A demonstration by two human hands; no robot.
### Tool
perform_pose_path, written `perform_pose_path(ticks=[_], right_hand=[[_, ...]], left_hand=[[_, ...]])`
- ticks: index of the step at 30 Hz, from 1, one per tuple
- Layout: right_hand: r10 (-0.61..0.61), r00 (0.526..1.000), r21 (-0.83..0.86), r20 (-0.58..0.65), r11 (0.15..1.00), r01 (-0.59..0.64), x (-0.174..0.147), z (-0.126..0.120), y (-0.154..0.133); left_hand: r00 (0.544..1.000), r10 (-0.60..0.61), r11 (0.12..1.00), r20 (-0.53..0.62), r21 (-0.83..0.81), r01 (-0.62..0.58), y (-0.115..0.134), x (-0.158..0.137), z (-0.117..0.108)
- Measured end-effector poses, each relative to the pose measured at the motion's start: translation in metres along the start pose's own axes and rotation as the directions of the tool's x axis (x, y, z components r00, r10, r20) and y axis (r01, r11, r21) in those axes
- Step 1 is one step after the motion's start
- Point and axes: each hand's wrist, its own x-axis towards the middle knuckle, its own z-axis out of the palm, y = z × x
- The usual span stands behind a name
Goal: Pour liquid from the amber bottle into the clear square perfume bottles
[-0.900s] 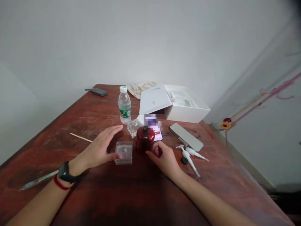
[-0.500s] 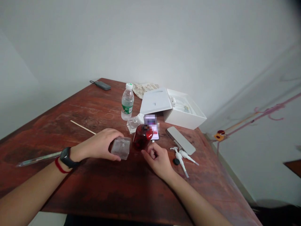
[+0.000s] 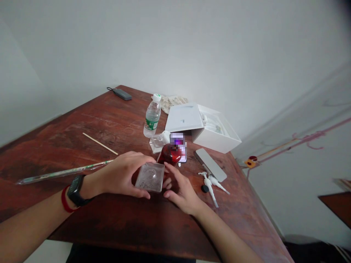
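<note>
My left hand (image 3: 124, 173) is wrapped round a clear square plastic container (image 3: 150, 178), thumb on its near side and fingers over the far side. Small dark specks or droplets show in it. My right hand (image 3: 181, 189) is at the container's right edge, thumb and index finger spread, the other fingers curled; its index fingertip is by the far right corner, and I cannot tell whether it touches. Right behind the container stands a dark red, see-through bottle (image 3: 170, 155), its lower part hidden. A lit phone (image 3: 183, 153) lies behind the bottle.
Two white pump heads (image 3: 210, 188), a black cap (image 3: 204, 188) and a grey-white case (image 3: 210, 164) lie on the right. Farther back are a water bottle (image 3: 152, 117), a clear tray (image 3: 158, 142) and an open white box (image 3: 216, 137). A wooden stick (image 3: 100, 143) and a wrapped strip (image 3: 63, 173) lie left.
My left hand has moved right with the clear container, now in front of the red bottle. My right hand has left the bottle's base, and its thumb and index finger have spread. The view has shifted slightly.
</note>
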Motion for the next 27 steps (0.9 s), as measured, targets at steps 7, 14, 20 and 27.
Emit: perform_pose_path(ticks=[7,14,20,27], right_hand=[[0.017,0.998,-0.032,0.054,0.999,-0.015,-0.001,0.006,-0.001],[0.038,0.997,-0.036,-0.067,0.999,-0.041,0.002,0.008,-0.013],[0.016,0.993,-0.014,-0.115,1.0,-0.017,0.003,0.008,-0.013],[-0.048,0.986,0.106,-0.16,0.992,0.065,0.004,0.009,-0.015]], left_hand=[[1.0,0.009,0.998,-0.002,-0.066,-0.009,0.002,-0.008,0.021],[1.0,-0.03,0.991,0.0,-0.128,0.03,-0.002,-0.013,0.029],[0.998,0.016,0.981,0.062,-0.193,-0.004,-0.003,-0.013,0.024],[0.991,0.053,0.987,0.121,-0.159,-0.034,-0.01,-0.015,0.027]])
